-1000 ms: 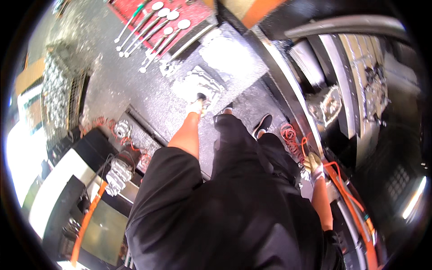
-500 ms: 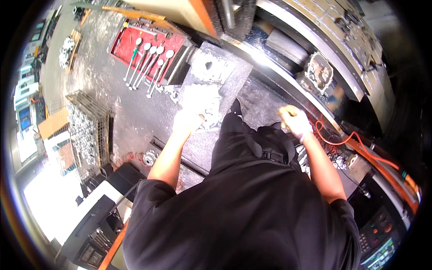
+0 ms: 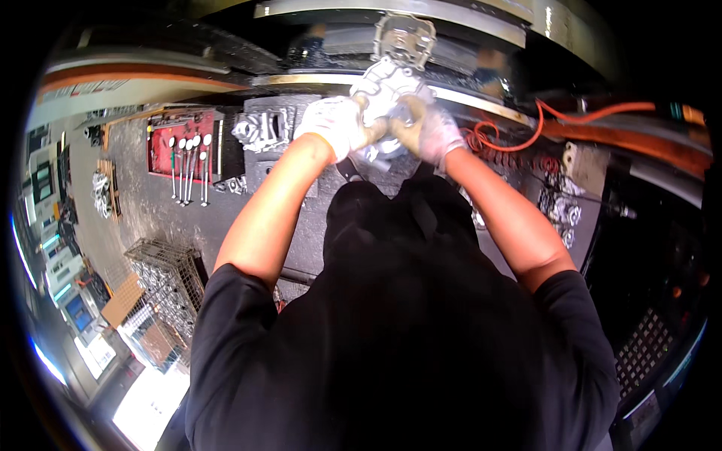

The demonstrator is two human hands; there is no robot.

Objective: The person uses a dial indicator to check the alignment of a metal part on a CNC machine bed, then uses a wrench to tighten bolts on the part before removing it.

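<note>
A silvery cast metal housing (image 3: 387, 81) is held up between my two gloved hands, just in front of the machine's front ledge. My left hand (image 3: 336, 126) grips its left side, thumb inward. On the opposite side my right hand (image 3: 430, 134) has its fingers bent around the lower right of the casting. Motion smears part of the housing's lower end. Right behind it, inside the machine, another open-faced casting (image 3: 404, 41) stands, partly covered by the held one. A further casting (image 3: 262, 129) rests on a grey table (image 3: 258, 167) to my left.
A red tray (image 3: 159, 150) with several dial gauges lies at the left. Below it stands a wire cage (image 3: 154, 259) full of metal parts. An orange hose (image 3: 594, 113) curls along the machine's edge at the right, near more castings (image 3: 560, 207).
My view and body have turned right to face the machine. The housing by my left hand has come off the table, and my right hand has come over to grip it too.
</note>
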